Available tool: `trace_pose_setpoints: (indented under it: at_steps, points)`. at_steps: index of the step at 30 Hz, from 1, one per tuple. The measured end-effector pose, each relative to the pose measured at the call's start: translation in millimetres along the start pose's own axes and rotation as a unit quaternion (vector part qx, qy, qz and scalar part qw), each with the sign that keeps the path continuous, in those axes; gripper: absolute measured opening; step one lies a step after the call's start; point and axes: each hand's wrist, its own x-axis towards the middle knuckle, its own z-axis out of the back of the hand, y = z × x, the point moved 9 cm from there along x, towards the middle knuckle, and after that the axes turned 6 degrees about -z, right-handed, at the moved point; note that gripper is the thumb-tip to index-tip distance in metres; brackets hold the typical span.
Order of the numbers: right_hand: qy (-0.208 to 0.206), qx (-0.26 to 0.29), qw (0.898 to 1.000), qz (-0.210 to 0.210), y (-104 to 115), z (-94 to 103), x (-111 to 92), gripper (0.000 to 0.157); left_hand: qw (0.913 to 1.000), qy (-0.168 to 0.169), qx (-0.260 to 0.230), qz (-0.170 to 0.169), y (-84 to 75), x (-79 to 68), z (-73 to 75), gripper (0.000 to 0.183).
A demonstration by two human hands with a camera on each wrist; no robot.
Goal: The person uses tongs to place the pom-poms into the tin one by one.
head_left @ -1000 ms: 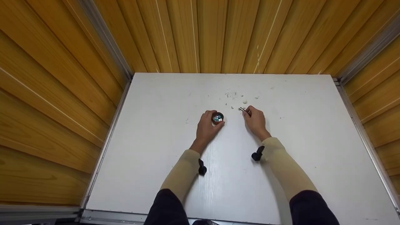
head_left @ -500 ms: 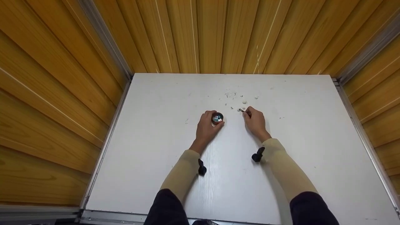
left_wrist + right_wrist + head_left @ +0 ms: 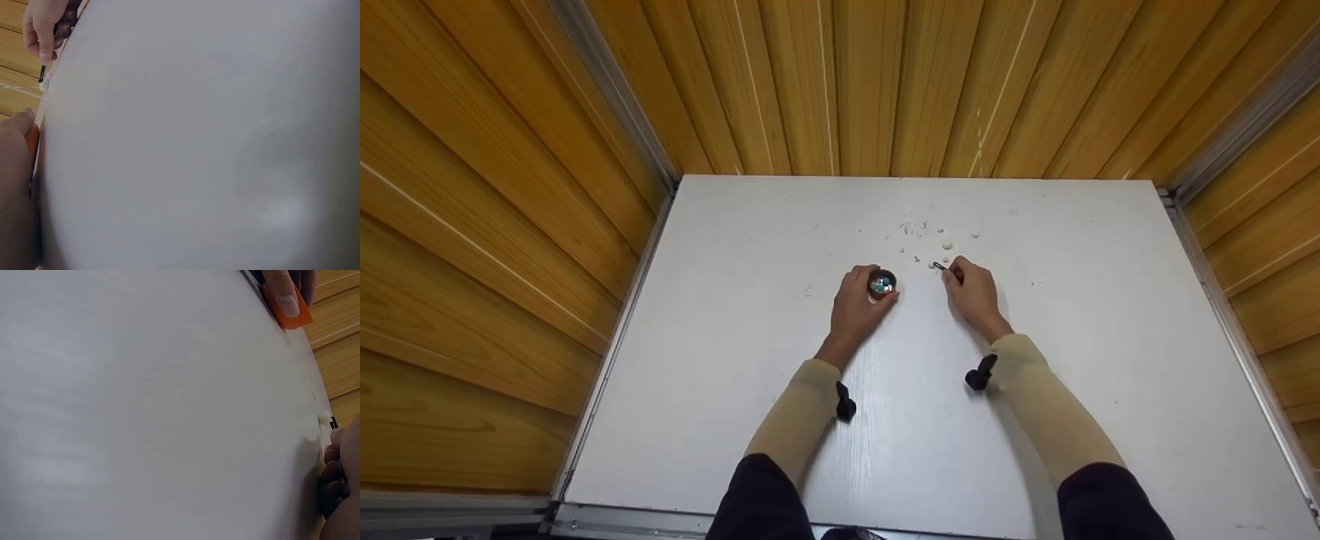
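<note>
In the head view my left hand [image 3: 856, 306] curls round a small round orange cup [image 3: 292, 312] with a dark inside and shiny teal and white contents. Its orange side shows best in the right wrist view. My right hand [image 3: 973, 291] pinches slim black tweezers [image 3: 940, 266], their tips pointing left. At those tips sits a small whitish lump [image 3: 44, 86], also in the right wrist view; I cannot tell if the tweezers grip it. A larger white lump [image 3: 947, 245] lies just beyond the tips, with a smaller white bit [image 3: 946, 259] between.
Dark specks and crumbs [image 3: 915, 228] are scattered on the white table [image 3: 720, 337] beyond the hands. Wood-panelled walls [image 3: 870, 90] rise at the back and both sides, with metal rails along the table's edges. Each wrist carries a black camera mount [image 3: 979, 373].
The tweezers' tips, spread apart a second ago, have come together and moved slightly toward me beside the small whitish lump. My left hand and the cup stay in place.
</note>
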Motion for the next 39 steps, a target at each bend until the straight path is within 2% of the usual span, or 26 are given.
trace_pose_setpoints:
  at_steps: [6, 16, 26, 34, 39]
  points:
    - [0.021, 0.011, 1.000, 0.007, 4, -3.5, -6, 0.012, 1.0000, 0.004, -0.002, 0.005, 1.5, -1.1, -0.7, 0.062]
    - [0.089, 0.069, 0.994, 0.015, 20, -11.5, -25, 0.011, 1.0000, 0.003, -0.002, 0.000, 2.3, 0.9, -0.7, 0.060]
    - [0.102, 0.072, 0.991, 0.050, 38, -18.4, -37, 0.013, 0.9999, 0.005, 0.016, 0.002, 3.1, -1.9, -1.2, 0.062]
    - [0.090, 0.085, 0.992, 0.014, 23, -19.7, -38, 0.011, 0.9999, 0.008, 0.010, 0.004, 1.7, -1.7, -1.7, 0.062]
    - [0.085, 0.095, 0.992, 0.015, 21, -19.3, -37, 0.012, 0.9999, 0.001, 0.011, -0.002, 2.3, 0.4, -1.7, 0.062]
